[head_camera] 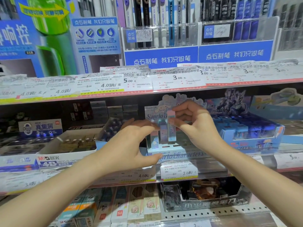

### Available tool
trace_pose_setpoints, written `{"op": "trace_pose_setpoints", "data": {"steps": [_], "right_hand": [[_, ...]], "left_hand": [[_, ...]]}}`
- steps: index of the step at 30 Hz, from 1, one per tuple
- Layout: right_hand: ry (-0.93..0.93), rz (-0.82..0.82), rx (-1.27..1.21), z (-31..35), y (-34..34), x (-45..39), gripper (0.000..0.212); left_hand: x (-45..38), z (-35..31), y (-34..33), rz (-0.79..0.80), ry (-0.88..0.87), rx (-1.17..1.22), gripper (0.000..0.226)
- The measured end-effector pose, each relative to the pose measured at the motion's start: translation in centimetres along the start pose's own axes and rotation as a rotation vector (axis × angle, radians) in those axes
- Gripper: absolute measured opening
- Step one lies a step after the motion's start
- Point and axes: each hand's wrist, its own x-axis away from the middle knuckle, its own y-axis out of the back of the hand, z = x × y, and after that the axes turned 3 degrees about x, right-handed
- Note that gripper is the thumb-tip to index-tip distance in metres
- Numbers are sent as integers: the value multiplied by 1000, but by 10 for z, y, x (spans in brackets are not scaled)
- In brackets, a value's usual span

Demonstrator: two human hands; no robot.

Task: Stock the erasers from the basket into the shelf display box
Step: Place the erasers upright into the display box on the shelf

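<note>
On the left of the middle shelf [114, 94] stands a white cardboard eraser carton [65, 151], open-topped and matte. Just right of it the left hand [131, 145] reaches into the pastel display box [172, 153], its fingertips pressing on the upright erasers [159, 133] already standing there; whether they pinch one I cannot tell, as the fingers blur. The box is glossy printed card with a shaped backboard, its slots mostly unfilled to the right. Above those slots the right hand [195, 126] pinches a slim eraser [171, 126] between thumb and fingers, long axis vertical, its pink-and-blue sleeve smooth and shiny. It hangs beside the standing ones, directly over the box, so the coming move looks like a short straight drop, with the right hand nearer. Farther right sits a blue box [246, 131] of dark packets. The basket is not in view.
</note>
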Motion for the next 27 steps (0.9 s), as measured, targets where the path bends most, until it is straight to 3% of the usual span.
{"op": "trace_pose_setpoints", "data": {"steps": [11, 17, 22, 27], "right_hand": [[62, 59, 14, -10, -9, 2, 35], [103, 83, 23, -11, -10, 6, 6], [128, 19, 140, -19, -11, 2, 45], [62, 64, 120, -24, -13, 2, 40]], "left_hand": [[0, 5, -6, -32, -7, 8, 62], [0, 6, -7, -28, -20, 8, 59], [0, 5, -6, -41, -44, -5, 56], [0, 4, -6, -48, -54, 15, 56]]}}
